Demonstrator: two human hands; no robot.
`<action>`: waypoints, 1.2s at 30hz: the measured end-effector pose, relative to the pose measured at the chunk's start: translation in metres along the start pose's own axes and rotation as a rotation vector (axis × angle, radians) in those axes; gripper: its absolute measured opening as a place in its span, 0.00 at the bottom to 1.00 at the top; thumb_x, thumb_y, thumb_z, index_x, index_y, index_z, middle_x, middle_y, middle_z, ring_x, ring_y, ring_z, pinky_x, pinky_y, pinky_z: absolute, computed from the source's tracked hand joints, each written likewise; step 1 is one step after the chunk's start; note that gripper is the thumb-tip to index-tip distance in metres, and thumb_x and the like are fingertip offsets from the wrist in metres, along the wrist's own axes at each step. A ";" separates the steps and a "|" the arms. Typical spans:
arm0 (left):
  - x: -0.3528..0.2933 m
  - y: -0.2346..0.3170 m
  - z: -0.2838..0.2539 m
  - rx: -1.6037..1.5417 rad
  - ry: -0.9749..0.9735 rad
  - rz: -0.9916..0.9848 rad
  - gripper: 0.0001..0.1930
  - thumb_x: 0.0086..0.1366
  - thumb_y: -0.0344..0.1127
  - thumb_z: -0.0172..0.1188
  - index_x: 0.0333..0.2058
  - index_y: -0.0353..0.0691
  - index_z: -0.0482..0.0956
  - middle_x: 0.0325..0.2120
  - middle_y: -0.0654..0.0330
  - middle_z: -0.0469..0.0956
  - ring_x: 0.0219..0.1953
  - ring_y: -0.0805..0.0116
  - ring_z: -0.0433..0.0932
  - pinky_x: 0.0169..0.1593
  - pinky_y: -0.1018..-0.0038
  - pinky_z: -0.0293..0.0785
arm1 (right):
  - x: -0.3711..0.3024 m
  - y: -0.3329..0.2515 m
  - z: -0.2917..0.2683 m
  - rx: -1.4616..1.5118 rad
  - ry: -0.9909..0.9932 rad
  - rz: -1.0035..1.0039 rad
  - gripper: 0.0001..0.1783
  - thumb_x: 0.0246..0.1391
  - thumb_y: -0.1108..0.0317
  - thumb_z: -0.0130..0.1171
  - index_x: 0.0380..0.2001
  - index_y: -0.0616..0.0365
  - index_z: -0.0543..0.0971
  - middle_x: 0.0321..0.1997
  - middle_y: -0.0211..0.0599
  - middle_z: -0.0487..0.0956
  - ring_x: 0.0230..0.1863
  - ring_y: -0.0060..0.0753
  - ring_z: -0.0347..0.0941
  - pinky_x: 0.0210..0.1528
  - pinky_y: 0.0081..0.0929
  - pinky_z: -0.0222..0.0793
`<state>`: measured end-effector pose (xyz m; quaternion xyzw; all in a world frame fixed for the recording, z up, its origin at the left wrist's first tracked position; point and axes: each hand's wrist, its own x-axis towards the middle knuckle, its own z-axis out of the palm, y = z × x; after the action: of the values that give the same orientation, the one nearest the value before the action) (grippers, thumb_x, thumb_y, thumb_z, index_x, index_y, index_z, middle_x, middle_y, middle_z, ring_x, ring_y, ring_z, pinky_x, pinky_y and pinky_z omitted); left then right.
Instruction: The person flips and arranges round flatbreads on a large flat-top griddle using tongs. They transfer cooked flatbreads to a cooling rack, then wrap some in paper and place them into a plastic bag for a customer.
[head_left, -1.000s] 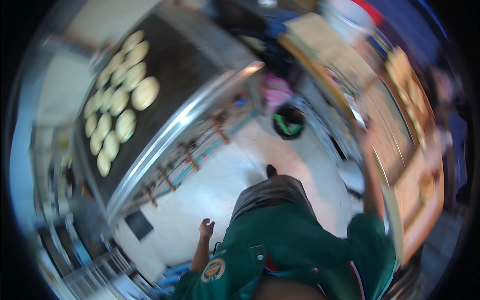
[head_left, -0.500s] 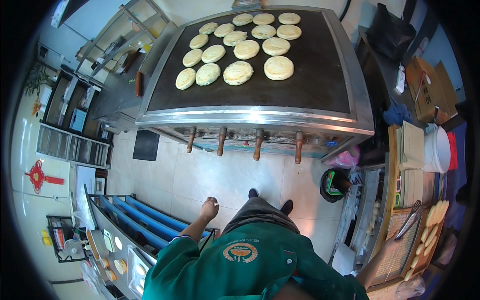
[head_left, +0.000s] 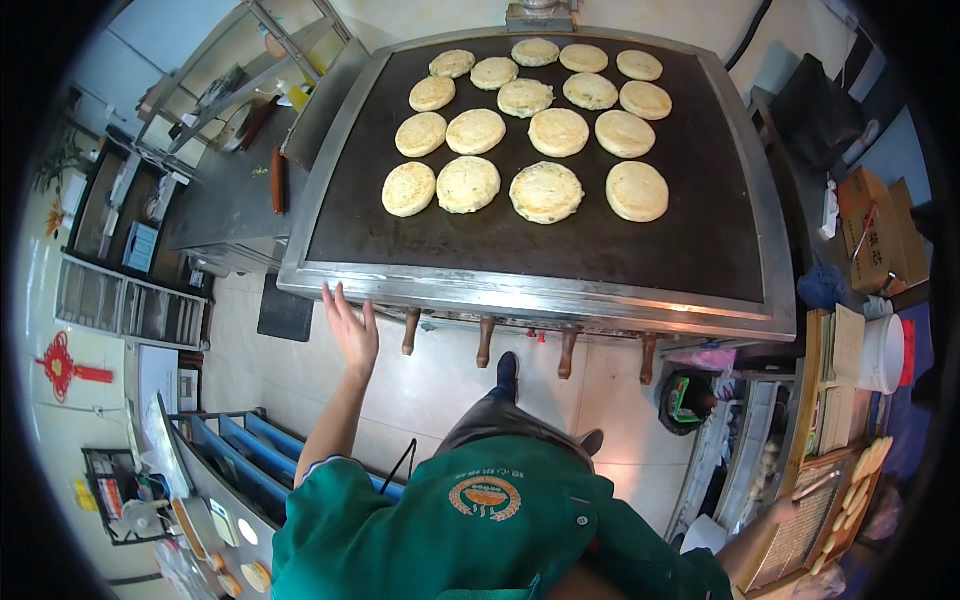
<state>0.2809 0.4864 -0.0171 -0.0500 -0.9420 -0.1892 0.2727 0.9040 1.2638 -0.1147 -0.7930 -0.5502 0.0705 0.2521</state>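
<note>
Ahead of me stands a wide dark griddle (head_left: 460, 245) with a metal rim, bearing several round, pale, lightly browned flatbreads (head_left: 637, 192) in loose rows. Some show green bits of filling at their sides. My left hand (head_left: 350, 328) is raised by the griddle's front left edge, fingers stretched and nothing in them; whether it touches the rim I cannot tell. Out to the right, my right hand (head_left: 785, 510) is closed on a pair of metal tongs (head_left: 818, 487). The tongs lie over a wire rack (head_left: 797, 535), near a tray of long pale breads (head_left: 853, 497).
Wooden handles (head_left: 566, 355) stick out below the griddle's front. A dark worktop (head_left: 225, 205) with a red-brown rod-shaped thing adjoins its left. Blue-sided racking (head_left: 240, 455) stands close at my left. A black bin (head_left: 683, 402) and a white bucket (head_left: 880, 352) are on the right.
My left hand has risen from low beside me to the griddle's front edge, its fingers opening out. I have stepped closer to the griddle. The tongs in my right hand have tilted flatter.
</note>
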 end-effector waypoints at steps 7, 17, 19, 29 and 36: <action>0.153 0.040 0.084 -0.041 -0.221 0.368 0.29 0.64 0.40 0.59 0.62 0.37 0.63 0.65 0.48 0.58 0.67 0.49 0.57 0.66 0.47 0.52 | -0.253 -0.167 0.001 0.608 -0.559 -0.322 0.23 0.61 0.52 0.57 0.48 0.62 0.77 0.34 0.27 0.77 0.29 0.17 0.67 0.30 0.16 0.63; 0.211 0.007 0.165 0.171 -0.308 0.400 0.34 0.67 0.54 0.51 0.67 0.47 0.57 0.68 0.57 0.55 0.70 0.56 0.53 0.66 0.43 0.49 | -0.498 -0.442 -0.073 0.570 -1.456 -0.709 0.26 0.58 0.65 0.59 0.58 0.62 0.70 0.37 0.27 0.78 0.32 0.14 0.70 0.33 0.14 0.66; 0.222 -0.006 0.165 0.155 -0.321 0.360 0.34 0.67 0.56 0.50 0.67 0.47 0.58 0.68 0.57 0.55 0.70 0.55 0.52 0.67 0.43 0.48 | -0.539 -0.477 -0.073 0.528 -1.648 -0.664 0.23 0.59 0.65 0.57 0.56 0.63 0.72 0.38 0.27 0.77 0.31 0.14 0.70 0.33 0.14 0.66; 0.266 -0.080 0.162 0.121 -0.318 0.292 0.35 0.66 0.61 0.50 0.66 0.49 0.60 0.69 0.55 0.53 0.71 0.51 0.49 0.67 0.37 0.41 | -0.758 -0.555 -0.028 0.328 -2.273 0.161 0.10 0.63 0.60 0.56 0.36 0.56 0.74 0.34 0.32 0.76 0.33 0.24 0.73 0.37 0.33 0.79; 0.283 -0.107 0.163 -0.087 -0.385 0.331 0.36 0.64 0.55 0.56 0.66 0.46 0.61 0.69 0.51 0.52 0.71 0.49 0.47 0.69 0.44 0.41 | -0.865 -0.628 0.046 0.731 -1.990 0.146 0.09 0.62 0.63 0.57 0.34 0.56 0.73 0.31 0.32 0.75 0.30 0.26 0.73 0.34 0.34 0.79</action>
<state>-0.0602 0.4479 -0.0291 -0.2504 -0.9465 -0.1692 0.1131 0.0275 0.6613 0.0022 -0.2855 -0.4050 0.8636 -0.0932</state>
